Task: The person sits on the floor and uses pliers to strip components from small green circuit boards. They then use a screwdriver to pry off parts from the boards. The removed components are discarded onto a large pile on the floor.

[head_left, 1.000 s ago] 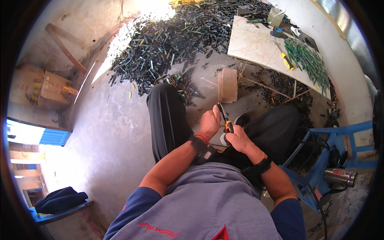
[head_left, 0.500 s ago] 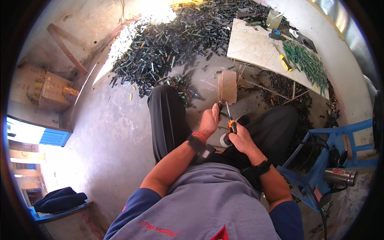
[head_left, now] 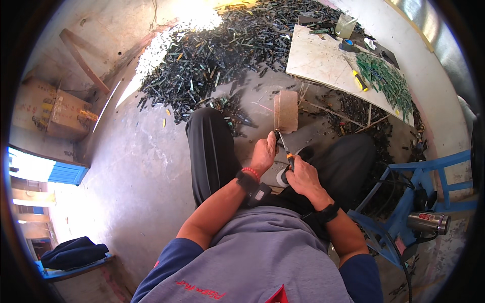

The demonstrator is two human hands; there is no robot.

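My left hand [head_left: 264, 154] is closed on a small dark piece [head_left: 277, 135], pinched near the thumb tip; its exact kind is too small to make out. In my right hand [head_left: 303, 177] is a screwdriver [head_left: 290, 158] with an orange and black handle. Its metal shaft slants up and left, and the tip meets or nearly meets the dark piece. Just beyond both hands stands a brown block [head_left: 287, 110], between my knees. Part of the handle is hidden inside my right fingers.
A large heap of dark strips [head_left: 212, 60] covers the far floor. At far right a pale board [head_left: 318, 55] bears green strips [head_left: 385, 81], a yellow-handled tool [head_left: 359, 81] and a cup [head_left: 345, 26]. To my right are a blue chair [head_left: 419, 169] and a steel flask [head_left: 428, 223].
The screwdriver has tilted left, bringing its tip from beside the block to the dark piece. My right hand has turned with it; my left hand has barely moved.
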